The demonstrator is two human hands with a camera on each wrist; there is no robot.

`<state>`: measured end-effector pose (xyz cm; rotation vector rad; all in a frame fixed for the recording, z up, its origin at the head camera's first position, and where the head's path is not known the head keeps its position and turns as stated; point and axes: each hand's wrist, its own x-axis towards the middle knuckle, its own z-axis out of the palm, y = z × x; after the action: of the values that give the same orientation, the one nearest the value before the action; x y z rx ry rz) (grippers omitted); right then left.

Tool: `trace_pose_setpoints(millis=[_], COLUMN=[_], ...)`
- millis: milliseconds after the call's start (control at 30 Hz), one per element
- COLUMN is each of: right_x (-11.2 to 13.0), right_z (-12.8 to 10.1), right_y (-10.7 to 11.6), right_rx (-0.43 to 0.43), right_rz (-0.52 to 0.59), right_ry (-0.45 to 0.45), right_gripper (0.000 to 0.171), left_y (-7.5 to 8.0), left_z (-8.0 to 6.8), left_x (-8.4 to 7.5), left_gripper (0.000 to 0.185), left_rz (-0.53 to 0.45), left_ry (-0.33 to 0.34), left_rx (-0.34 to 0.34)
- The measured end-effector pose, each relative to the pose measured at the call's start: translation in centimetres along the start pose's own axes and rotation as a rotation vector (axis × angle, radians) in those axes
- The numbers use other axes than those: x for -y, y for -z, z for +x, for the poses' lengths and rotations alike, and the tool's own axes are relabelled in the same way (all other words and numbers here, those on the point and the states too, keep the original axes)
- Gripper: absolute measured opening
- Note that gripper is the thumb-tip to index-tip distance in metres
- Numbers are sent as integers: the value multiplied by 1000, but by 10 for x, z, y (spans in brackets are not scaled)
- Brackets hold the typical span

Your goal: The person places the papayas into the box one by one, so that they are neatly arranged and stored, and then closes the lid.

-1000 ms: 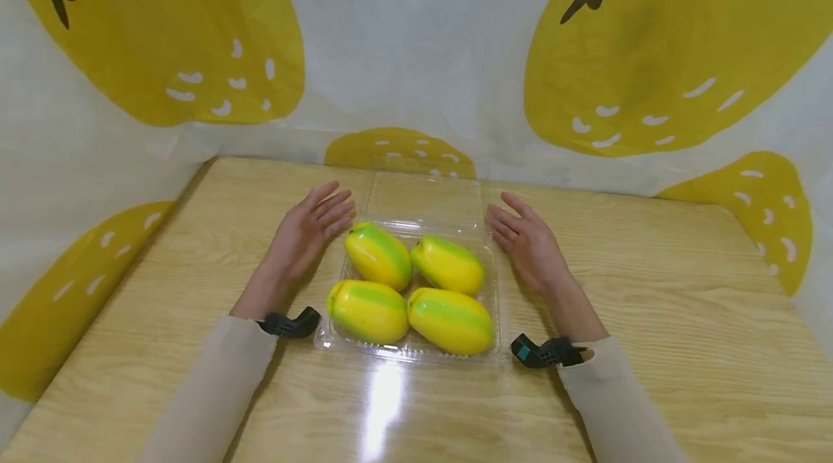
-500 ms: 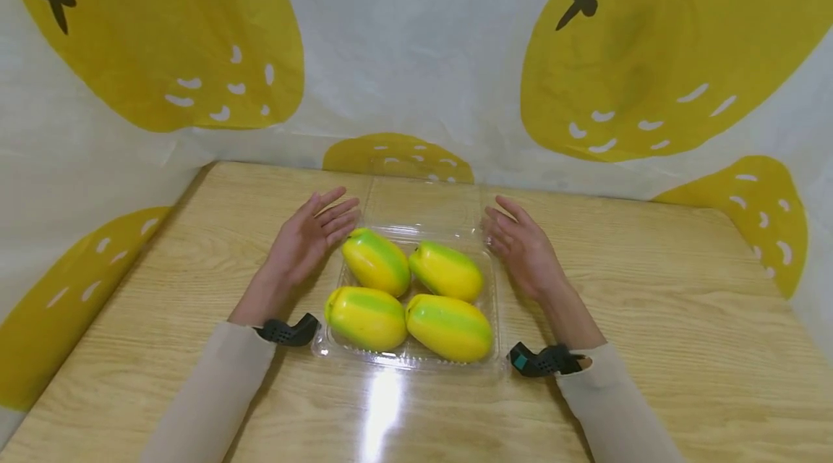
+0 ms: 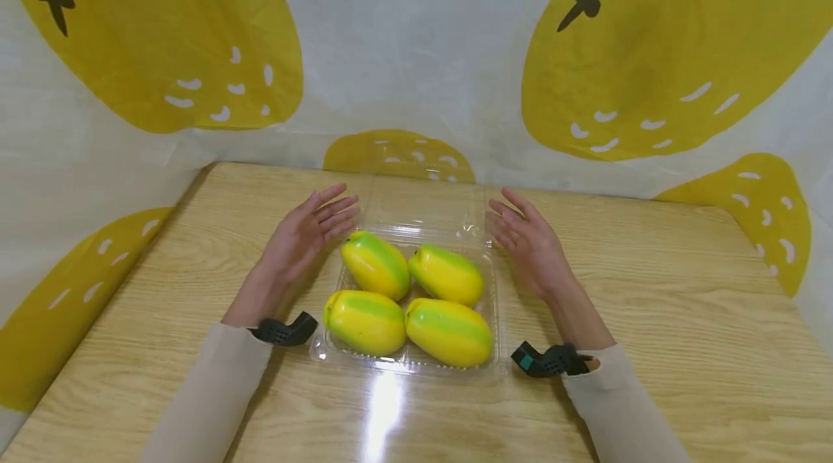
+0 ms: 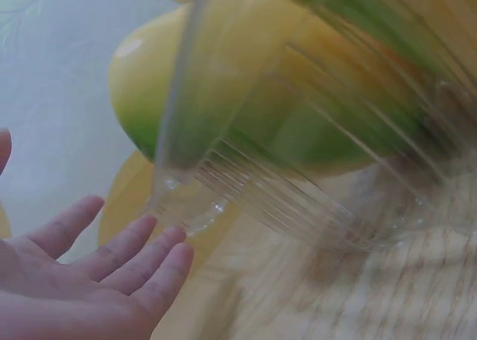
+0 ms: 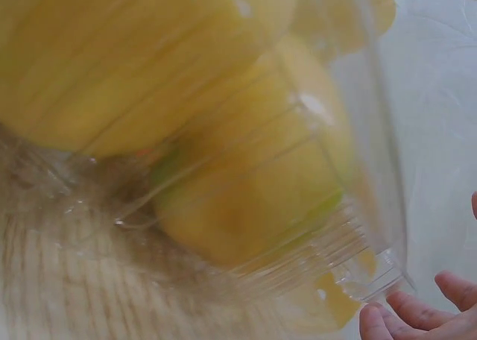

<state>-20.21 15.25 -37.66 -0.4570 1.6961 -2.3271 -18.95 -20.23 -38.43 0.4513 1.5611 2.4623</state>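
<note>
A clear plastic clamshell box [image 3: 501,304] sits on the wooden table with its lid [image 3: 423,202] folded back. Inside lie several glossy yellow papayas with green stripes: a back left papaya [image 3: 376,265], a back right papaya [image 3: 446,275], a front left papaya [image 3: 364,322] and a front right papaya [image 3: 449,333]. My left hand [image 3: 299,242] is beside the box's back left corner, fingers extended, fingertips close to the hinge side. On the other side my right hand [image 3: 536,253] mirrors it, fingers loosely extended near the back right corner. Neither hand holds anything.
The wooden table [image 3: 683,318] reaches to a white cloth backdrop [image 3: 416,36] printed with large yellow fruit. Behind the box, the lid extends toward this cloth. Black wrist devices, a left one [image 3: 286,330] and a right one [image 3: 549,360], flank the front of the box.
Both hands stay beside the box with small shifts; the right hand has edged slightly to the right over the last half second. The papayas stay in place, and the head view has tilted slightly.
</note>
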Motion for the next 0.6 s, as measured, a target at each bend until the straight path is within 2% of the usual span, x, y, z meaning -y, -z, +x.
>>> trace_pose_setpoints(millis=[100, 267, 600], right_x=[3, 6, 20], right_z=[-1, -1, -3], right_y=[-1, -3, -5], right_rx=[13, 18, 32], right_rz=[0, 5, -22], right_ry=[8, 29, 114], right_gripper=[50, 53, 49], left_y=[1, -2, -10], left_z=[-2, -5, -7], left_x=[-3, -10, -25], left_gripper=[49, 47, 46], left_rz=[36, 105, 148], left_ry=[-4, -13, -72], left_rx=[32, 41, 91])
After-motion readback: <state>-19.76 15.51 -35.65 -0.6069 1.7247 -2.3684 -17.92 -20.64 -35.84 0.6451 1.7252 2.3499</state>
